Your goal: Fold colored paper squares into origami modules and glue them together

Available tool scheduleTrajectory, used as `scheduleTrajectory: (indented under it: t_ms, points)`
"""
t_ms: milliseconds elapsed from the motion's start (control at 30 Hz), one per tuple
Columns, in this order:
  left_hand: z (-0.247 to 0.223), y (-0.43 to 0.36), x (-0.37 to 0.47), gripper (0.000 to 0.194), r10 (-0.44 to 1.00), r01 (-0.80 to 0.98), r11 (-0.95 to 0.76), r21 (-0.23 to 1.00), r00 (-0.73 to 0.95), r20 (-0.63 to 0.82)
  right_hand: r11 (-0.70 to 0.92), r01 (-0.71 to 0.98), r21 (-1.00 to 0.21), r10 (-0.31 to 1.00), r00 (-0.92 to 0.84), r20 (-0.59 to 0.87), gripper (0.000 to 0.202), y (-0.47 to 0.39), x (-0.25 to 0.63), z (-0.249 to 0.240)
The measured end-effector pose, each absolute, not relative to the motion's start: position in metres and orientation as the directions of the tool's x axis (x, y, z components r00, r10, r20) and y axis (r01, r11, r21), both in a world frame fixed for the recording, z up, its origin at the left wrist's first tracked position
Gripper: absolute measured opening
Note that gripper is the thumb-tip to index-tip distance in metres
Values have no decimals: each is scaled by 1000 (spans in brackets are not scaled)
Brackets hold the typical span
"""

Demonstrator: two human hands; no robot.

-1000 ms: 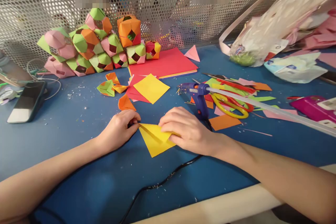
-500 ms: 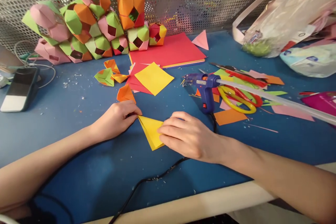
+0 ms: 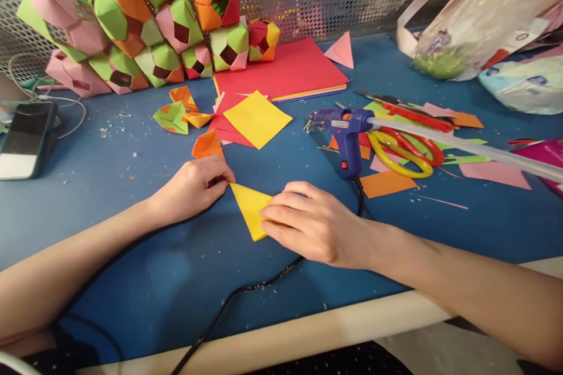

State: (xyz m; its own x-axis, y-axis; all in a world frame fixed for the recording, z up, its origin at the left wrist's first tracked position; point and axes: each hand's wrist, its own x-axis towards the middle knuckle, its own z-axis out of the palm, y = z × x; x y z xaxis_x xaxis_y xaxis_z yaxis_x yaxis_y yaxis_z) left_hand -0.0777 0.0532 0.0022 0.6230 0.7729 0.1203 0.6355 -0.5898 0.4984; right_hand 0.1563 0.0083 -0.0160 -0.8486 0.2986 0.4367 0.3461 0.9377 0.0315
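Note:
A yellow paper (image 3: 250, 208), folded into a triangle, lies on the blue table between my hands. My left hand (image 3: 196, 186) pinches its upper left corner between thumb and fingers. The fingers of my right hand (image 3: 310, 222) are pressed together on its right side and cover that part. Just above my left hand sits a folded orange piece (image 3: 208, 145). Farther back, a flat yellow square (image 3: 258, 119) rests on red paper (image 3: 229, 129), beside folded green and orange pieces (image 3: 171, 117).
A blue glue gun (image 3: 347, 137) lies right of centre, its black cable (image 3: 237, 292) running to the front edge. Scissors (image 3: 396, 152) lie among paper scraps. Folded paper blocks (image 3: 127, 23) are stacked at the back left, a phone (image 3: 27, 137) at far left, plastic bags (image 3: 466, 41) at back right.
The yellow paper's layers, slightly apart before, now lie together with their edges nearly matched. Both hands keep their hold. The whole view has shifted a little, with the background higher in the picture.

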Motion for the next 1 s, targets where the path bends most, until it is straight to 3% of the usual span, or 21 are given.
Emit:
scheduleTrajectory:
  t_ms: [700, 867, 1000]
  points:
    - [-1, 53, -77, 17, 779, 652, -601, 462, 608, 154, 944, 328, 18, 306, -899, 313, 19, 1, 160, -16]
    - [6, 36, -71, 17, 803, 704, -595, 388, 495, 334, 926, 373, 59, 345, -898, 273, 22, -9, 158, -11]
    - [9, 4, -58, 21, 579, 493, -815, 305, 721, 380, 921, 381, 79, 349, -898, 269, 35, -14, 158, -10]
